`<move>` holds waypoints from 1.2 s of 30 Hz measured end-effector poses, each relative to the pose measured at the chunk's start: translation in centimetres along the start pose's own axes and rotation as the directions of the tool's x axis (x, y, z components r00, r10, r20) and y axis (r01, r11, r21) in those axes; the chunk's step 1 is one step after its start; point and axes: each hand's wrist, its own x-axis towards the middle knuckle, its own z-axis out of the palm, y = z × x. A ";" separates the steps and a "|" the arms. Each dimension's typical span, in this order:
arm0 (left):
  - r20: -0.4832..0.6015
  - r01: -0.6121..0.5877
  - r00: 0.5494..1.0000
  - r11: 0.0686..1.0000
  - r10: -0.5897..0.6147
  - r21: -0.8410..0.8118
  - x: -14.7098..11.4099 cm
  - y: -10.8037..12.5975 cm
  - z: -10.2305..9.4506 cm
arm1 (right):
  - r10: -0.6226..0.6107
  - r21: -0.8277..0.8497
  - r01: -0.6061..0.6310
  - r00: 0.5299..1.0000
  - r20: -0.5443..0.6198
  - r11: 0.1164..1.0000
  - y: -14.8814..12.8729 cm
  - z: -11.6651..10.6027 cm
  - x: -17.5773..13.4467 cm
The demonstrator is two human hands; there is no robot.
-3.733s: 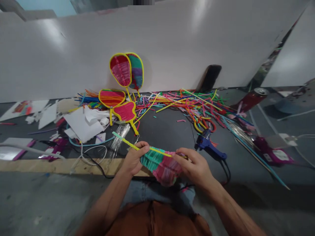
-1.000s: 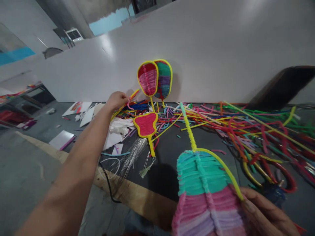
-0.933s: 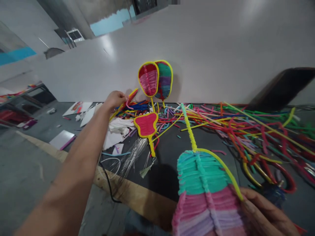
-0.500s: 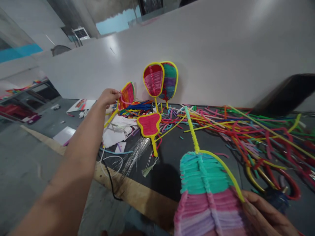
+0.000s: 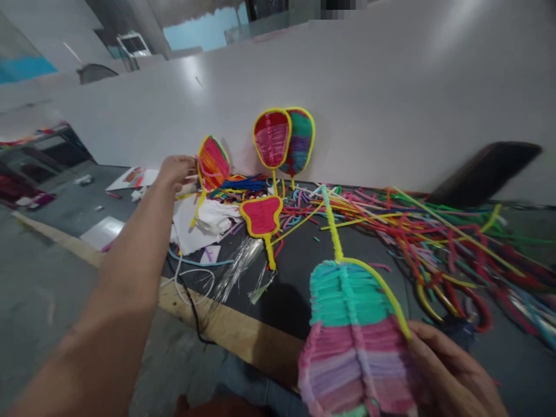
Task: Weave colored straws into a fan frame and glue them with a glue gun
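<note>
Head view: the left hand (image 5: 176, 171) pinches the edge of an orange-and-pink, yellow-rimmed fuzzy fan (image 5: 214, 165), upright near the back edge of the dark grey table (image 5: 304, 252). The right hand (image 5: 452, 370) is clamped on the bright yellow edging strip (image 5: 388, 288) of a teal, pink and lilac pipe-cleaner fan (image 5: 347, 298), held over the front edge. Gripping by the rims, lightly, should spare the strands; a steady right thumb should stop that edging springing loose.
</note>
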 end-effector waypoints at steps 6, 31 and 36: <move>-0.413 -0.383 0.842 0.924 0.348 -0.002 -5.4 5.1 0.7 | -0.235 -0.243 0.238 0.971 0.042 0.941 -1.4 2.2 -0.4; 0.823 -0.393 0.101 0.783 0.559 -0.483 -27.9 4.2 8.0 | -0.595 -0.730 0.615 0.478 0.646 -0.298 1.5 4.3 -1.3; 0.817 -0.353 0.056 0.777 0.574 -0.521 -27.7 4.1 8.4 | -0.673 -0.807 0.552 0.517 0.529 -0.211 1.6 5.0 -1.1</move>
